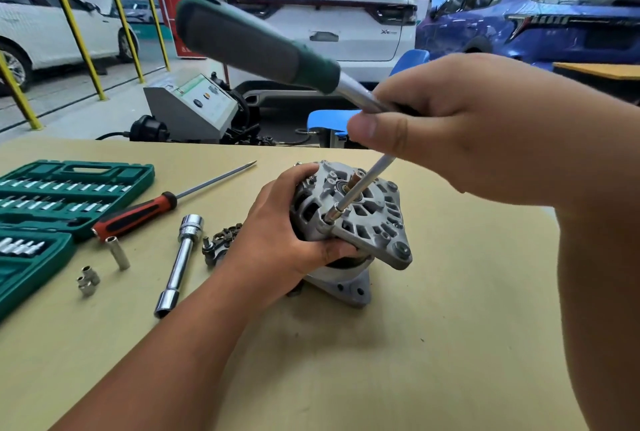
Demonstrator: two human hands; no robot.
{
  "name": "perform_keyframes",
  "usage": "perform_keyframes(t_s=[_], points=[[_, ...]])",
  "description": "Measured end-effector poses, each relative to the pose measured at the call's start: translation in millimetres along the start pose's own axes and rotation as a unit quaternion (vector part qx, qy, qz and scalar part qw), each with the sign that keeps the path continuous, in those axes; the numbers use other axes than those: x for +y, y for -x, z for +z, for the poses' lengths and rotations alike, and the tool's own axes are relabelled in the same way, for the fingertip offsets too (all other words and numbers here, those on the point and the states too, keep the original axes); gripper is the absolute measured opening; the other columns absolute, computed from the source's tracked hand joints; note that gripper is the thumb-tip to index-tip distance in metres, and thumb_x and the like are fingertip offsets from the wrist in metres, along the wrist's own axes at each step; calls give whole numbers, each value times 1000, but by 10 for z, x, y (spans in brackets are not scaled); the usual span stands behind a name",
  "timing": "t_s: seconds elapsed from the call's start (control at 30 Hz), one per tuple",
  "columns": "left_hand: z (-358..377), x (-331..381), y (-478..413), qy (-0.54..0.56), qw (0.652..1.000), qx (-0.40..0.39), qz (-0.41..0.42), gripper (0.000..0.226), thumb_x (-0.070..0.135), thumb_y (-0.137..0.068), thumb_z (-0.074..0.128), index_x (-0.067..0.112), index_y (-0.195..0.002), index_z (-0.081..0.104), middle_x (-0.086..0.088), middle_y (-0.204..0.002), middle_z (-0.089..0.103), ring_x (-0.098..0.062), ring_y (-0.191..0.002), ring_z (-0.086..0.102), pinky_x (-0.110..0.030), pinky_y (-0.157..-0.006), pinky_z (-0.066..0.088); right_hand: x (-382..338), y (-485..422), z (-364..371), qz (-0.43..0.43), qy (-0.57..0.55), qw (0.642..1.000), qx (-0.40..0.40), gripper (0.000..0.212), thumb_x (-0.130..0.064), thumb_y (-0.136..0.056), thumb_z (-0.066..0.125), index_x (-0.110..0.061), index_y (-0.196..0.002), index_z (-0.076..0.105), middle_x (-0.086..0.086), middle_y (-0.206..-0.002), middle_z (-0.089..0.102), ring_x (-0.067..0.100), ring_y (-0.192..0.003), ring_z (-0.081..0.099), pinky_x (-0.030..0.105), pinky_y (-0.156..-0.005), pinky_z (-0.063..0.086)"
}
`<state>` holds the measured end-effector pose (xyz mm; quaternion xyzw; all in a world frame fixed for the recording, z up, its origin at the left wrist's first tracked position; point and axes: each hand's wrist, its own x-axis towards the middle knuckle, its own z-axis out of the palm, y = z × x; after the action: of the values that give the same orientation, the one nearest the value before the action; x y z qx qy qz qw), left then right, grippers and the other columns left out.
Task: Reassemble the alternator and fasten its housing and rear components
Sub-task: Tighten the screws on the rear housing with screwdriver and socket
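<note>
- The alternator (367,222) stands near the middle of the table (450,344), with its vented housing face up and tilted.
- The left hand (287,236) grips the alternator's left side, fingers curled under the housing rim.
- The right hand (467,129), above the alternator, is closed round the metal shaft of the driver (256,39).
- The driver slants, its green handle up and to the left. The socket (333,215) at its lower end sits on the housing's near-left rim.
- A red screwdriver (138,215) lies left of the alternator, tip toward the far edge.
- A tube wrench (178,264) lies between the screwdriver and the left hand.
- A small dark part (221,240) lies just beside the left hand.
- An open green case (69,195) at the left edge holds rows of bits.
- Loose sockets (88,281) lie near the case.
</note>
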<state>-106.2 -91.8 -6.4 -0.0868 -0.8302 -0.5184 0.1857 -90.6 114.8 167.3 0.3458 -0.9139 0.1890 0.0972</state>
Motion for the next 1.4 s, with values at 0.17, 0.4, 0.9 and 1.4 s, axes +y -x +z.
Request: perform_keyframes(t_s=[0.17,0.4,0.9,1.4], points=[[-3,16,9,-14,1000,2,-1,104,68,-48,93,61,-141,46,16,-144,57,-9,-136,56,-48,-116,48,181,-66,10,39,-106,993,-23,56,-77,-90,45,-31,-97,76,1,-46,56,18,-38,50,39,-49,44],[-2,40,12,-11,1000,-3,-4,104,65,-48,92,60,-141,46,16,-145,56,-10,-136,55,-48,-116,47,590,-195,126,52,-349,931,-95,39,-45,-106,49,-25,-111,82,5,-45,33,24,-39,31,25,-43,32],[-6,56,16,-18,1000,2,1,102,68,-46,89,63,-138,45,19,-141,56,-3,-133,54,-42,-115,48,266,-421,550,101,-783,613,-27,22,-30,-97,52,-16,-86,64,-4,-69,57,21,-68,61,38,-73,48],[-14,66,12,-26,1000,-3,-6,107,58,-51,94,51,-146,47,15,-143,56,-6,-136,52,-43,-117,45,291,-451,926,-54,-880,469,-57,21,-30,-88,61,-24,-108,58,-2,-95,68,18,-87,57,35,-80,44]])
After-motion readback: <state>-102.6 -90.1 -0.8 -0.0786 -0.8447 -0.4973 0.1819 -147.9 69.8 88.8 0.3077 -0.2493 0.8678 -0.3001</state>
